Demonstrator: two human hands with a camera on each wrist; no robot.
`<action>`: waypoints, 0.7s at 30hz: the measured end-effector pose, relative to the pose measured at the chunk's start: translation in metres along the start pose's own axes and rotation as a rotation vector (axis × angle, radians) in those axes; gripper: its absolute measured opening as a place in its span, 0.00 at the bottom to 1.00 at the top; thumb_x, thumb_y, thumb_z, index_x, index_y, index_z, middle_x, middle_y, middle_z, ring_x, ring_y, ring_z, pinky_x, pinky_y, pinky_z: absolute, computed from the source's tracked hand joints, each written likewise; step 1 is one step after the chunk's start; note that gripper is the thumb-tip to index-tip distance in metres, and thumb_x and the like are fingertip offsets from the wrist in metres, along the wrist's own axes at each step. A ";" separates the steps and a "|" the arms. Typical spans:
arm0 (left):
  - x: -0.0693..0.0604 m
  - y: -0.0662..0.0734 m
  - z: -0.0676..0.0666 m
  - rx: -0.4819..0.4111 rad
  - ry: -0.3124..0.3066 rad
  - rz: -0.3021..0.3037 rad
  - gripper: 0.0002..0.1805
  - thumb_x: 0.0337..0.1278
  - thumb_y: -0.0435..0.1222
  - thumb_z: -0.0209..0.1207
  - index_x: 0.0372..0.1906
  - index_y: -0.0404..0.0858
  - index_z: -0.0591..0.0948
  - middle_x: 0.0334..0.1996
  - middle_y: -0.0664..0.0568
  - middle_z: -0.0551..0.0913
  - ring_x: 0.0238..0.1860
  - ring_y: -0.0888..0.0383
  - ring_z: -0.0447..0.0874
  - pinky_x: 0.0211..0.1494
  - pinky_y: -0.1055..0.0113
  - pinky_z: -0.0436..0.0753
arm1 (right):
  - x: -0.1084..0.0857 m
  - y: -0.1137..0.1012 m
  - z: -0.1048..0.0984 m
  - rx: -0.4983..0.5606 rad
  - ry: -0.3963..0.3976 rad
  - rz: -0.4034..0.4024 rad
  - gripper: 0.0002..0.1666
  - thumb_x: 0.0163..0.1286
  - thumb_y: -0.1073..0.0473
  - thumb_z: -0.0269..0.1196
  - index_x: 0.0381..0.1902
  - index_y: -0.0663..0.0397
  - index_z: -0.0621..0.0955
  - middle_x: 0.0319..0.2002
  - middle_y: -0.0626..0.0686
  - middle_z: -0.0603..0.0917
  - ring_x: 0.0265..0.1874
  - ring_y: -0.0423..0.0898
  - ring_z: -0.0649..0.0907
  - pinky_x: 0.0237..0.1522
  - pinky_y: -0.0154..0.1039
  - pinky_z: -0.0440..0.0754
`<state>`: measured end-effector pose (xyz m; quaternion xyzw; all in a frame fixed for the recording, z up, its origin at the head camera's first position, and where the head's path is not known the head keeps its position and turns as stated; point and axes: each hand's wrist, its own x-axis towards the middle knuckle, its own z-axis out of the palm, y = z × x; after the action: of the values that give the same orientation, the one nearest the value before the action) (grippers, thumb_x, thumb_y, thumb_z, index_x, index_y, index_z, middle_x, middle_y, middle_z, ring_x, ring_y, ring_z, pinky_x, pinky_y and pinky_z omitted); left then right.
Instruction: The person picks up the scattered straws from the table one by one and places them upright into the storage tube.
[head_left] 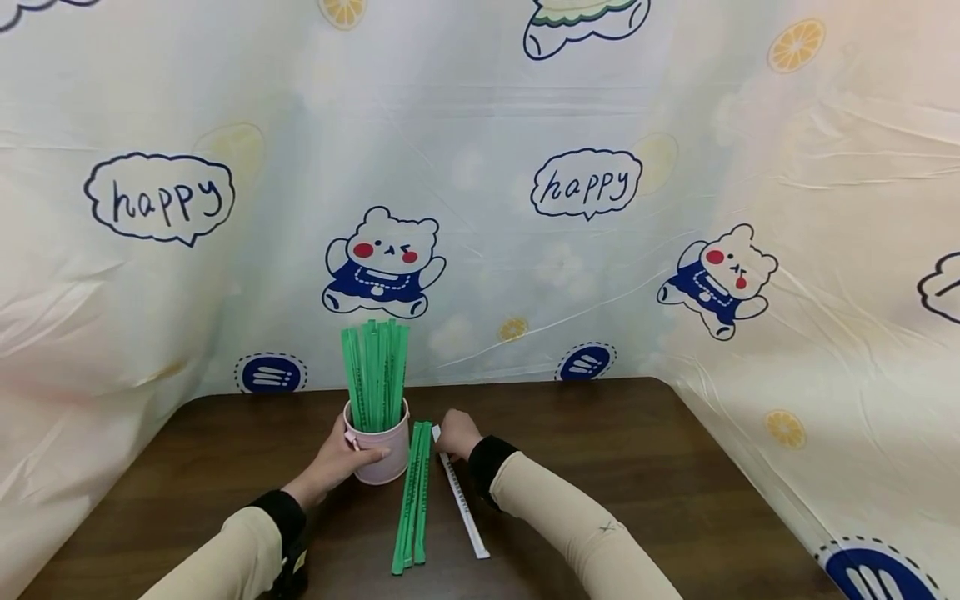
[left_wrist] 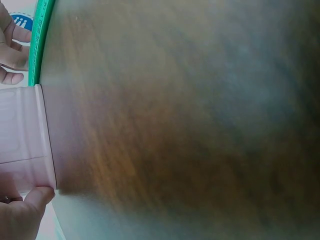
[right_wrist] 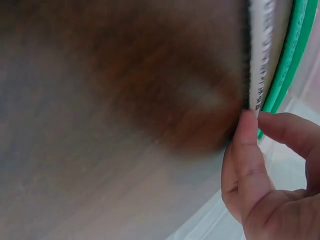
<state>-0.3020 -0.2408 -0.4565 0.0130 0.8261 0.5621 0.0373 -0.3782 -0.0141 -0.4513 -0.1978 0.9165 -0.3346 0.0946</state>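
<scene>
A pink cup (head_left: 384,468) stands upright on the table, filled with green paper-wrapped straws (head_left: 375,375). My left hand (head_left: 333,462) grips the cup from the left, thumb across its front; the fingers behind it are mostly hidden. In the left wrist view the thumb lies against the pink cup (left_wrist: 20,130). Right of the cup, a few green wrapped straws (head_left: 412,500) lie side by side. Beside them is a white wrapped straw (head_left: 463,508) with dark print. My right hand (head_left: 457,433) pinches this white straw (right_wrist: 260,60) near its far end, between thumb and index finger.
The dark brown wooden table (head_left: 600,467) extends to both sides of the hands. Behind it hangs a pale curtain (head_left: 480,250) printed with bears, orange slices and speech bubbles, meeting the table's back edge.
</scene>
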 end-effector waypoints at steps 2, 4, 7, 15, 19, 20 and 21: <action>0.001 -0.001 0.000 -0.004 -0.006 0.009 0.62 0.61 0.43 0.68 0.81 0.38 0.32 0.78 0.32 0.52 0.76 0.33 0.58 0.77 0.32 0.61 | 0.000 0.002 -0.001 0.020 0.000 0.024 0.39 0.63 0.76 0.63 0.07 0.44 0.54 0.07 0.43 0.53 0.08 0.42 0.72 0.15 0.31 0.68; 0.002 -0.003 0.000 -0.010 -0.010 0.013 0.62 0.61 0.43 0.68 0.81 0.38 0.32 0.78 0.32 0.53 0.76 0.33 0.58 0.77 0.32 0.61 | 0.000 0.004 -0.002 0.038 0.010 0.040 0.39 0.63 0.76 0.63 0.07 0.43 0.54 0.07 0.42 0.53 0.09 0.42 0.73 0.15 0.32 0.71; 0.004 -0.004 0.000 -0.007 -0.010 0.015 0.63 0.61 0.45 0.68 0.81 0.38 0.31 0.78 0.32 0.52 0.75 0.34 0.58 0.77 0.31 0.61 | 0.000 0.008 -0.003 0.069 0.026 0.060 0.38 0.62 0.75 0.64 0.07 0.43 0.55 0.06 0.43 0.56 0.09 0.42 0.74 0.15 0.33 0.75; 0.004 -0.005 0.001 -0.011 0.001 0.053 0.61 0.61 0.41 0.68 0.81 0.38 0.33 0.77 0.32 0.54 0.76 0.34 0.59 0.77 0.35 0.63 | 0.004 0.013 -0.003 0.194 0.029 0.147 0.36 0.61 0.75 0.66 0.05 0.45 0.60 0.07 0.47 0.64 0.10 0.42 0.74 0.19 0.37 0.83; 0.003 -0.005 0.001 -0.014 0.004 0.051 0.61 0.60 0.41 0.69 0.81 0.39 0.34 0.77 0.33 0.55 0.76 0.34 0.60 0.76 0.34 0.64 | 0.007 0.014 -0.006 0.215 0.044 0.179 0.30 0.61 0.74 0.67 0.07 0.50 0.66 0.11 0.50 0.72 0.12 0.43 0.78 0.20 0.37 0.84; 0.003 -0.005 0.001 -0.011 0.003 0.051 0.61 0.60 0.41 0.68 0.81 0.38 0.34 0.77 0.32 0.55 0.76 0.34 0.60 0.76 0.34 0.64 | 0.008 0.013 -0.008 0.222 0.052 0.182 0.28 0.60 0.74 0.67 0.08 0.51 0.68 0.13 0.51 0.74 0.13 0.45 0.80 0.21 0.38 0.85; 0.003 -0.005 0.001 -0.009 0.003 0.050 0.61 0.60 0.41 0.68 0.81 0.38 0.34 0.77 0.32 0.55 0.76 0.34 0.60 0.76 0.34 0.65 | 0.010 0.013 -0.011 0.235 0.056 0.186 0.26 0.60 0.74 0.66 0.10 0.52 0.69 0.14 0.52 0.76 0.15 0.47 0.82 0.22 0.39 0.86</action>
<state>-0.3048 -0.2414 -0.4620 0.0326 0.8229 0.5668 0.0219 -0.3944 -0.0030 -0.4513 -0.0903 0.8876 -0.4348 0.1222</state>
